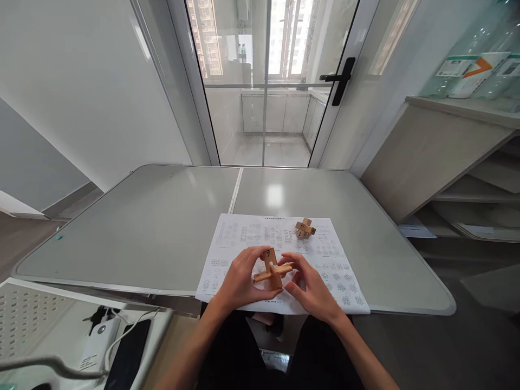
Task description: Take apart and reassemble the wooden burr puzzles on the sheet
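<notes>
left hand [239,281] and right hand [312,290] pinch wooden puzzle [273,269] over sheet [244,235], print unreadable.

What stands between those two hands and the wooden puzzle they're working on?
Nothing visible. The left hand and right hand both hold the wooden puzzle above the printed sheet; the small assembled puzzle sits apart, farther back on the sheet.
</notes>
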Action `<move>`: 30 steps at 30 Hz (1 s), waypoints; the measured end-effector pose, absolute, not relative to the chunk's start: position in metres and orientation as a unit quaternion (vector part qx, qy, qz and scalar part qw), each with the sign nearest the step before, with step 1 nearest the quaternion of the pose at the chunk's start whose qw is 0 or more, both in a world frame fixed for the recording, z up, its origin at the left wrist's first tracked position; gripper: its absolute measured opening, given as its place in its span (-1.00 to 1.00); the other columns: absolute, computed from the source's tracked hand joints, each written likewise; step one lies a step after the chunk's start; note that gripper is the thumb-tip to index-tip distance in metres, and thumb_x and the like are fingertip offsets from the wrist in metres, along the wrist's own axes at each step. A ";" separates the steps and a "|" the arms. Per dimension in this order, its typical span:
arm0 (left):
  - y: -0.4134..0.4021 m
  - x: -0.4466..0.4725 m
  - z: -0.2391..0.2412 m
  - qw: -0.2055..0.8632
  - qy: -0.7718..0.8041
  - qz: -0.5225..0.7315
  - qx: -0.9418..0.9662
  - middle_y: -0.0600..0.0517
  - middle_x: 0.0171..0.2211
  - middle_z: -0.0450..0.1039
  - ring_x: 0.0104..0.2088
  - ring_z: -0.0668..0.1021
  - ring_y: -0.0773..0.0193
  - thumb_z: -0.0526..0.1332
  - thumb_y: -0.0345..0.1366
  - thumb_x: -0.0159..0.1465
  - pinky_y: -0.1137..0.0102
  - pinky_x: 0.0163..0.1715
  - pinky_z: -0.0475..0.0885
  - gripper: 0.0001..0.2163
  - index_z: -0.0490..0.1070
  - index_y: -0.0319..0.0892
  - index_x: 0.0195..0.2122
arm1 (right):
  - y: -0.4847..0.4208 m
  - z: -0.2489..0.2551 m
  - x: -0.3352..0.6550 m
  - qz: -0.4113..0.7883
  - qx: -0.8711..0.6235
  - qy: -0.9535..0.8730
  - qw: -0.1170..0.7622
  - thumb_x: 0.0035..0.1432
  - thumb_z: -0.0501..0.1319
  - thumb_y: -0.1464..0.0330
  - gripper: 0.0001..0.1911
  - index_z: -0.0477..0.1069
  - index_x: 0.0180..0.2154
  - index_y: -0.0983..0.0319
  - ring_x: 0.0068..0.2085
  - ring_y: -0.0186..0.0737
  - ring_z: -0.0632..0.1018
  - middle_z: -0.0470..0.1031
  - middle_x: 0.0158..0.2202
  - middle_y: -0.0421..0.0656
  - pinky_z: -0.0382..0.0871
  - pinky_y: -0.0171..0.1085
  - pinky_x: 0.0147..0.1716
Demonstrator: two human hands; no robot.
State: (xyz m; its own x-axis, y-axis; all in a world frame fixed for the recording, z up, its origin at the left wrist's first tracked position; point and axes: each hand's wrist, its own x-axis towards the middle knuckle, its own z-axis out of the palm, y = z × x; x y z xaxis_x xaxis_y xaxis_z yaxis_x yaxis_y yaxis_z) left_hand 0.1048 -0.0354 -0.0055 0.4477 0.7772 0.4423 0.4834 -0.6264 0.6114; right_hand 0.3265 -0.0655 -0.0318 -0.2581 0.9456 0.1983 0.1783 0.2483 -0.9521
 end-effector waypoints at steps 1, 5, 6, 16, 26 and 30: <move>-0.036 0.105 -0.006 0.191 0.371 0.357 0.835 -0.09 0.06 0.50 0.03 0.59 0.02 0.49 -0.15 0.11 0.15 0.03 0.52 -0.27 0.20 0.00 0.26 | -0.065 -0.032 0.327 0.443 -0.425 -0.663 0.428 0.31 0.26 -0.01 -0.39 0.27 0.24 0.13 -0.13 -0.11 0.58 0.50 0.11 0.01 0.54 -0.22 -0.26; -0.038 0.106 -0.011 0.146 0.347 0.351 0.858 -0.08 0.09 0.51 0.03 0.62 0.05 0.44 -0.19 0.15 0.22 -0.08 0.58 -0.26 0.13 0.03 0.31 | -0.066 -0.030 0.328 0.463 -0.420 -0.670 0.402 0.29 0.29 0.02 -0.34 0.22 0.30 0.09 -0.32 -0.25 0.52 0.50 0.13 -0.01 0.50 -0.22 -0.31; -0.038 0.106 -0.012 0.139 0.346 0.351 0.859 -0.08 0.10 0.51 0.02 0.63 0.05 0.44 -0.19 0.16 0.24 -0.10 0.59 -0.25 0.11 0.04 0.32 | -0.066 -0.029 0.329 0.467 -0.418 -0.671 0.396 0.28 0.30 0.03 -0.33 0.21 0.31 0.08 -0.34 -0.26 0.50 0.50 0.13 -0.02 0.49 -0.22 -0.31; -0.040 0.105 -0.014 0.149 0.346 0.315 0.871 -0.09 0.17 0.52 -0.01 0.66 0.05 0.40 -0.16 0.16 0.23 -0.12 0.62 -0.27 0.13 0.04 0.33 | -0.066 -0.021 0.331 0.492 -0.375 -0.693 0.371 0.23 0.34 0.02 -0.17 0.10 0.40 0.07 -0.16 -0.11 0.58 0.51 0.12 0.00 0.52 -0.14 -0.18; -0.041 0.106 -0.013 0.144 0.347 0.364 0.852 -0.06 0.12 0.53 -0.05 0.67 0.09 0.44 -0.10 0.15 0.26 -0.14 0.62 -0.23 0.13 0.07 0.34 | -0.068 -0.027 0.333 0.502 -0.398 -0.653 0.405 0.26 0.29 0.05 -0.37 0.22 0.26 0.09 0.03 -0.02 0.57 0.45 0.16 0.01 0.53 -0.12 -0.06; -0.041 0.105 -0.011 0.156 0.369 0.365 0.841 -0.06 0.09 0.52 -0.09 0.66 0.13 0.47 -0.04 0.14 0.28 -0.17 0.61 -0.23 0.15 0.06 0.31 | -0.068 -0.030 0.335 0.487 -0.413 -0.634 0.436 0.27 0.27 0.04 -0.41 0.25 0.22 0.12 -0.07 -0.08 0.59 0.45 0.15 0.02 0.53 -0.12 -0.06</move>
State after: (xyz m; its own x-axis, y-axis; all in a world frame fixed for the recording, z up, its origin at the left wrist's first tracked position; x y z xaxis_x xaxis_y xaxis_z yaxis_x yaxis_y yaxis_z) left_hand 0.1048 -0.0413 -0.0114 0.4623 0.7333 0.4987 0.5062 -0.6799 0.5305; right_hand 0.3346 -0.0680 -0.0304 -0.2787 0.9485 0.1506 0.0990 0.1843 -0.9779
